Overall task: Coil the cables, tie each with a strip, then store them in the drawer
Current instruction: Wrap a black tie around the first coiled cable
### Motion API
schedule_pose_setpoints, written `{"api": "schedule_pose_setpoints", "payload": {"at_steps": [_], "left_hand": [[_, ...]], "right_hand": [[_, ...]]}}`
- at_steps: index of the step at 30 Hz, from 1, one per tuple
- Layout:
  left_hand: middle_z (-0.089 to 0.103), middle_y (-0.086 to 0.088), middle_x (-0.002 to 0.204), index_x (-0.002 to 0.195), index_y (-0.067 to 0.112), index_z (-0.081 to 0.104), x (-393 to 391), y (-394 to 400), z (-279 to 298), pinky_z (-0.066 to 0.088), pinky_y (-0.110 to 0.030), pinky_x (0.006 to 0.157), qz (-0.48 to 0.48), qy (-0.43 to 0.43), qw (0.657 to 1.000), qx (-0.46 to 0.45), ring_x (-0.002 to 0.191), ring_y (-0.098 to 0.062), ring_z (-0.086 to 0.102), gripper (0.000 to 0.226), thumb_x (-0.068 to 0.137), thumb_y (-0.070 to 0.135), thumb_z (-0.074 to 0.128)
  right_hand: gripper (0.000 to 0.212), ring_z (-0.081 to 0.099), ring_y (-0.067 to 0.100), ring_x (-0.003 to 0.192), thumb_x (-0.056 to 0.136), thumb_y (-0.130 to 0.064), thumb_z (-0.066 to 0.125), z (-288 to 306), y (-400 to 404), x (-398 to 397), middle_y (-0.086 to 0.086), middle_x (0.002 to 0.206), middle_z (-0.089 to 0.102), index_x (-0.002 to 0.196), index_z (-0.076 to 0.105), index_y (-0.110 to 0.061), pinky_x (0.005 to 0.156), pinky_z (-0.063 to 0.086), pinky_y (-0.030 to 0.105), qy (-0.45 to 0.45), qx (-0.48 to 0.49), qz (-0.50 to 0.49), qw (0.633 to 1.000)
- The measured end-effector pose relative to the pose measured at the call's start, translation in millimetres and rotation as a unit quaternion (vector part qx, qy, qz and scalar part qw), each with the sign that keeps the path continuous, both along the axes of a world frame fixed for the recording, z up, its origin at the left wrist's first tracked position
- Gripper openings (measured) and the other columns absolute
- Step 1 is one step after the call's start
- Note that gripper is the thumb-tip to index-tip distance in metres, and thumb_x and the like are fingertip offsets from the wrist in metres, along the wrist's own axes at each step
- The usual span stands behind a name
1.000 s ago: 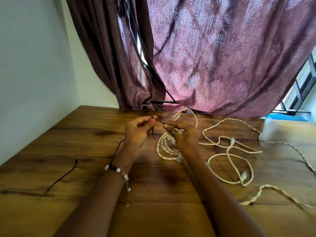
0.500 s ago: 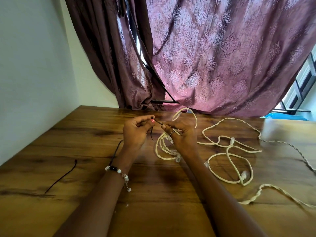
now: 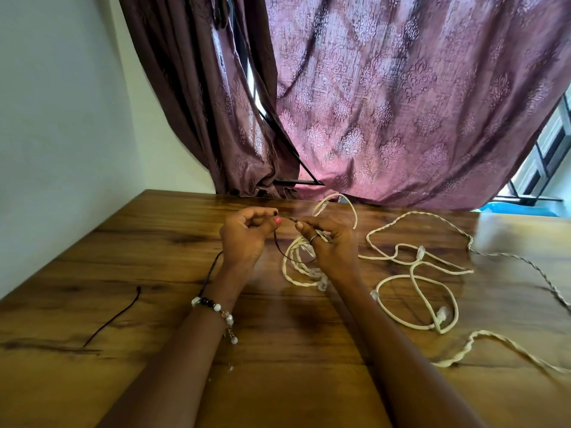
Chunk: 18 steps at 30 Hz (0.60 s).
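Step in hand: tying; coiled cable point(image 3: 301, 264) on worktop point(image 3: 154, 242) under right hand point(image 3: 329, 242); both hands, left hand point(image 3: 244, 239) included, pinch dark strip point(image 3: 289, 220); next, likely, cinch knot.

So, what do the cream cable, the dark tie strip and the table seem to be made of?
Coiled cream cable: probably plastic-sheathed wire with a matte look; its clear plug ends look like moulded plastic. Dark tie strip, pinched by the left hand and right hand: thin and limp, perhaps cord or coated wire. Table: wood-grain top with a slight sheen, either wood or laminate.
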<state>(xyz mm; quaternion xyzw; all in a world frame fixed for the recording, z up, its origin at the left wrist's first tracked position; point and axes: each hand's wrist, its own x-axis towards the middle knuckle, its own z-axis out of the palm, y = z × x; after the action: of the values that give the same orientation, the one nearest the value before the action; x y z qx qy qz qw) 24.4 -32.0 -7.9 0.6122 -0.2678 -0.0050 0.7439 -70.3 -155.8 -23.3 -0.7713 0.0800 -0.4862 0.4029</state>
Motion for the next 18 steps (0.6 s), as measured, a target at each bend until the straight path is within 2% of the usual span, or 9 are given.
{"api": "schedule_pose_setpoints", "payload": {"at_steps": [9, 18], "left_hand": [[0.074, -0.002, 0.084, 0.081, 0.024, 0.071, -0.7, -0.5, -0.9, 0.057, -0.031, 0.073, 0.0, -0.049, 0.999, 0.006, 0.078, -0.014, 0.071, 0.023, 0.075, 0.003, 0.077], [0.072, 0.006, 0.082, 0.084, 0.021, 0.071, -2.5, 0.9, 0.6, 0.057, -0.027, 0.07, 0.027, -0.085, 0.996, 0.018, 0.075, -0.009, 0.069, 0.021, 0.075, 0.003, 0.077]], "right_hand": [[0.01, 0.065, 0.014, 0.077, 0.083, -0.023, 0.072, -1.1, -2.1, 1.0, -0.008, 0.08, 0.072, 0.092, 0.076, -0.021, 0.07, 0.053, 0.038, 0.011, -0.014, -0.015, 1.0], [0.009, 0.064, 0.011, 0.074, 0.083, -0.018, 0.072, 1.2, 0.1, -0.7, -0.011, 0.077, 0.07, 0.091, 0.077, -0.019, 0.07, 0.053, 0.036, 0.02, -0.01, -0.005, 1.0]]}}
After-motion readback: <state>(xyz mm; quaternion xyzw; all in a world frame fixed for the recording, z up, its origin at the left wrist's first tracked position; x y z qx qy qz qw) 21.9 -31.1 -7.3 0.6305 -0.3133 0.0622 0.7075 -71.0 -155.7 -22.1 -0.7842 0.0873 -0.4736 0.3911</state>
